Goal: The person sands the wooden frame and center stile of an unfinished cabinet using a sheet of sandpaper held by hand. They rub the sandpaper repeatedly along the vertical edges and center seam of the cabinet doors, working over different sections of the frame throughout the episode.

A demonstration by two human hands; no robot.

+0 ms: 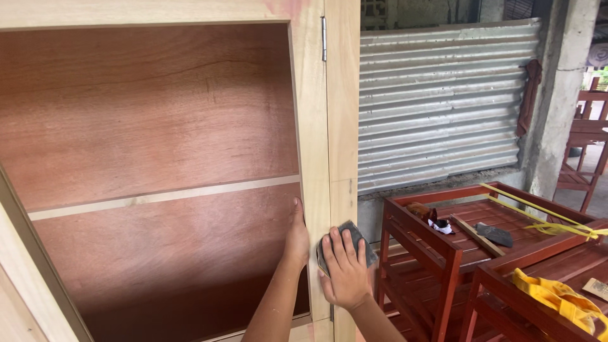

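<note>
Sandpaper (345, 248), a grey folded piece, is pressed flat by the right hand (345, 272) against the cabinet's pale upright (315, 126), low down. The left hand (296, 237) is laid open, steadying. Pinkish staining remains unsanded near the top.

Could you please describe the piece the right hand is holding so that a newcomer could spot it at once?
Find the pale wooden cabinet frame filling the left. Low on its front upright, the right hand presses a small dark grey sanding sheet against the wood, the only dark, flexible piece on that pale wood.

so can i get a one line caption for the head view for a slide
Right hand presses grey sandpaper on a pale cabinet frame; left hand steadies it.
</note>
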